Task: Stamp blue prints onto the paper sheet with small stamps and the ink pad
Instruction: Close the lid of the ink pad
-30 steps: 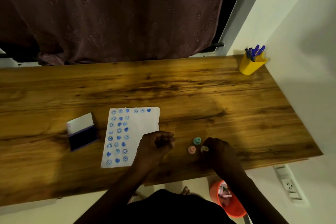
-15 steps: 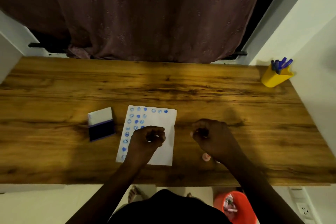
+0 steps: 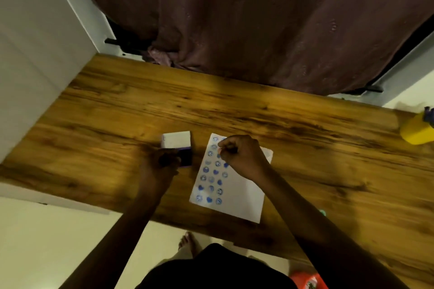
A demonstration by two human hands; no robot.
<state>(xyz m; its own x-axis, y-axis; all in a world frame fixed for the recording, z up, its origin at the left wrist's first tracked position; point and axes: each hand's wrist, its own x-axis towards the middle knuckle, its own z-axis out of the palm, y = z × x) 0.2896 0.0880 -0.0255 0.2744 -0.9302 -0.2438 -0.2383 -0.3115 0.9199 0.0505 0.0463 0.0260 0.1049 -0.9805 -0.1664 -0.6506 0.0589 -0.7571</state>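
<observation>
The white paper sheet (image 3: 237, 197) lies on the wooden table (image 3: 305, 148), with several blue prints in columns down its left side. To its left sits the ink pad (image 3: 186, 157), dark pad open and white lid (image 3: 176, 139) folded back. My left hand (image 3: 162, 164) hovers blurred at the pad's near-left edge, fingers curled as if round a small stamp that is hidden in its grip. My right hand (image 3: 242, 155) is over the sheet's top, fingers curled and pinching a small stamp whose pale tip shows by the fingertips.
A teal stamp (image 3: 323, 212) peeks out beside my right forearm near the table's front edge. A yellow pen cup (image 3: 414, 132) stands at the far right. A curtain hangs behind the table. An orange bin (image 3: 307, 281) and a bare foot are on the floor below.
My left hand moved left from the paper to the ink pad. My right hand left the loose stamps and came over the top of the sheet. The camera swung left.
</observation>
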